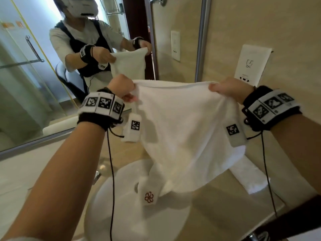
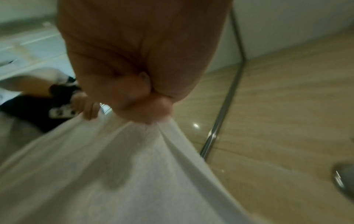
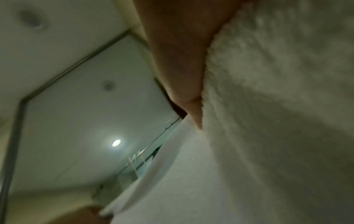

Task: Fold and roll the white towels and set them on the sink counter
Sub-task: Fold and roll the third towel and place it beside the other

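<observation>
I hold a white towel [image 1: 182, 129] stretched in the air above the sink [image 1: 104, 206]. My left hand [image 1: 125, 89] pinches its top left corner and my right hand [image 1: 224, 89] grips its top right corner. The towel hangs down, and its lower end with a red flower logo [image 1: 149, 197] reaches into the basin. In the left wrist view my left hand [image 2: 151, 106] clenches bunched towel cloth [image 2: 124, 174]. The right wrist view shows my right hand [image 3: 184, 68] pressed against the towel [image 3: 268, 121], its fingers hidden. A second white towel [image 1: 248, 174] lies folded on the counter at the right.
The beige counter [image 1: 217, 214] surrounds the round white sink. A large mirror [image 1: 52, 75] stands behind at the left and reflects a person. A chrome faucet part [image 1: 97, 176] sits left of the basin. Wall sockets [image 1: 250, 65] are at the back right.
</observation>
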A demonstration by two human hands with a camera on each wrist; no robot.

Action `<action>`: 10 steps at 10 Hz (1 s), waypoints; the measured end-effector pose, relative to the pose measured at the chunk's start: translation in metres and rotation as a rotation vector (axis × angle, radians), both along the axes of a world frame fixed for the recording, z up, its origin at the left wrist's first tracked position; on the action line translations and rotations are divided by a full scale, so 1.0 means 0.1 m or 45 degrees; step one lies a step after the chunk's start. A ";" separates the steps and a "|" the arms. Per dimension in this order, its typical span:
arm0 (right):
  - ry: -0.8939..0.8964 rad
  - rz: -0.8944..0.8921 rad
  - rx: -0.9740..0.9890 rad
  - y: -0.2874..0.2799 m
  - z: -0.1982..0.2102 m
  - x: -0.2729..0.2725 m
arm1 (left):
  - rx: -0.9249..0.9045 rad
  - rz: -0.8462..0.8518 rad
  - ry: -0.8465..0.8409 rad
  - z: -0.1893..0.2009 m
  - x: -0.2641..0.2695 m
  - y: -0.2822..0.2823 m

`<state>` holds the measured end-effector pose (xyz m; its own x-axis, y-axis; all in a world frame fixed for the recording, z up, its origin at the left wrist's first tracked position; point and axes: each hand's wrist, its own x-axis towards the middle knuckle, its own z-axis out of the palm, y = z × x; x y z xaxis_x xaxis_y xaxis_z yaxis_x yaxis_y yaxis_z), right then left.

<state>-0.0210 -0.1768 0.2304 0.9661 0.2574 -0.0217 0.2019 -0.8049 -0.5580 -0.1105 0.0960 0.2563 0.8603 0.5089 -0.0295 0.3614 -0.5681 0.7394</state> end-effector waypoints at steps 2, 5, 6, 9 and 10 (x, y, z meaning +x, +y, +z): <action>-0.255 -0.237 0.756 0.11 0.78 0.40 | -0.583 -0.014 -0.735 0.54 0.44 -0.25; -1.051 0.027 1.291 0.03 1.09 0.40 | -0.511 -0.041 -1.229 0.83 0.38 -0.37; -0.753 0.001 1.000 -0.11 0.85 0.22 | -0.761 -0.062 -1.006 0.50 0.23 -0.40; 0.374 0.565 0.014 -0.67 -0.03 -0.26 | -0.360 -0.657 0.358 -0.44 -0.20 0.00; 0.667 0.762 -0.220 -0.63 -0.43 -0.45 | -0.275 -0.936 0.631 -0.75 -0.37 -0.04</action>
<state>-0.0660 -0.2400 0.1876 0.5190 0.6788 -0.5194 0.3727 -0.7266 -0.5772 -0.1472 0.0917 0.1812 0.8291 -0.2221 -0.5131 0.2675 -0.6484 0.7128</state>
